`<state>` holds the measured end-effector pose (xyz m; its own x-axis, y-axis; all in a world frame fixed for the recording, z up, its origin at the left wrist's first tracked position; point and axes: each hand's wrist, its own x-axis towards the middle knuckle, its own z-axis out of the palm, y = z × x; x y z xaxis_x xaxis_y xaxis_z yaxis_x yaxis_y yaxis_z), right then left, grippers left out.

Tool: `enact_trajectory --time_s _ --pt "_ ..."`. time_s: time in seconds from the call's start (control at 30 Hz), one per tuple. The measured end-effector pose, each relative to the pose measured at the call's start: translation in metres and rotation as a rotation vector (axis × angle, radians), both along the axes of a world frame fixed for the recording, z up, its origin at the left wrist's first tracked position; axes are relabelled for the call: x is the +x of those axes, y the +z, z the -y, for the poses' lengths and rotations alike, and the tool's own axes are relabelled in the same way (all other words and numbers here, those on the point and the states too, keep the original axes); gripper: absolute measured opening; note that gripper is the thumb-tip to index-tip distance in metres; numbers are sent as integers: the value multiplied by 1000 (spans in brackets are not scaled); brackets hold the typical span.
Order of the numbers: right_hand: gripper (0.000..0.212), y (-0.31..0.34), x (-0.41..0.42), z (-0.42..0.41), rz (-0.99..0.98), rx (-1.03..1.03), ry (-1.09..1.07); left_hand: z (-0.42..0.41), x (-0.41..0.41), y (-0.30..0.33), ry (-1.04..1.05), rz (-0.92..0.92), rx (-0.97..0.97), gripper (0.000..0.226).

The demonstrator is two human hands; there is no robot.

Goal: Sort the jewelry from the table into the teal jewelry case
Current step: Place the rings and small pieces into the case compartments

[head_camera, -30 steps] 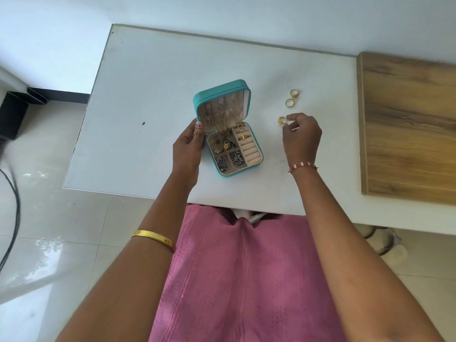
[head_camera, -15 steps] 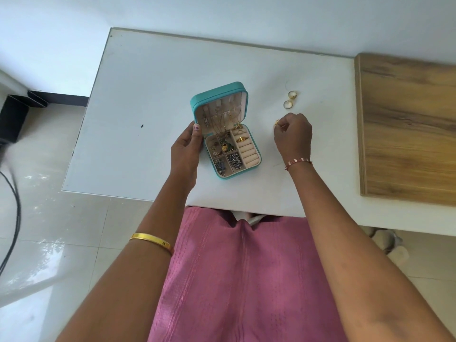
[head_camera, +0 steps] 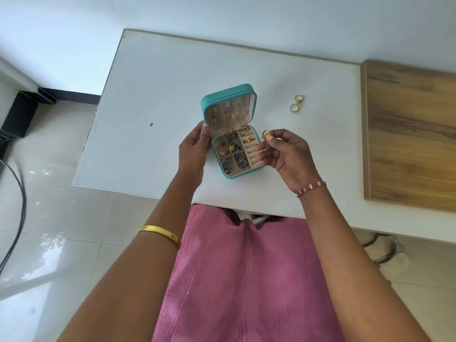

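The teal case (head_camera: 229,95) stands open on the white bench (head_camera: 153,77), lid upright with chains hanging inside it. Its tray holds small pieces in four square compartments on the left and a gold ring (head_camera: 248,140) seated in the ring rolls on the right. The left hand (head_camera: 193,151) holds the case's left edge, thumb at the hinge. The right hand (head_camera: 286,154) pinches another ring (head_camera: 266,134) just beside the case's right rim. Two rings (head_camera: 296,103) lie on the bench farther right.
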<state>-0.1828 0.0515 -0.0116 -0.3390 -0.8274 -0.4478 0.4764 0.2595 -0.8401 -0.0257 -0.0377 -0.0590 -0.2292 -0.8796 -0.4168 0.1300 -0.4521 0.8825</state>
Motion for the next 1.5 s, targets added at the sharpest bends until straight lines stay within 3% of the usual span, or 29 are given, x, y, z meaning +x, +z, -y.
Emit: enact_trajectory --time_s 0.07,0.17,0.3,0.47,0.57,1.0,1.5 --pt "17 1 -3 -2 51 -11 -8 0 0 0 1 1 1 37" --pt "14 0 -7 -1 -77 20 8 -1 0 1 -1 8 8 38" --pt "17 -6 -10 3 -492 134 151 -1 1 4 -7 10 17 38" --pt "18 -5 -7 13 -1092 121 593 -1 1 5 -9 12 16 38" --pt "22 0 -7 23 -1229 124 721 -2 1 6 -8 12 20 37" --pt "24 -1 -4 49 -1279 295 923 -1 2 5 -17 2 31 40" --pt "7 -14 -14 41 -1058 211 523 -1 2 3 -11 7 27 39"
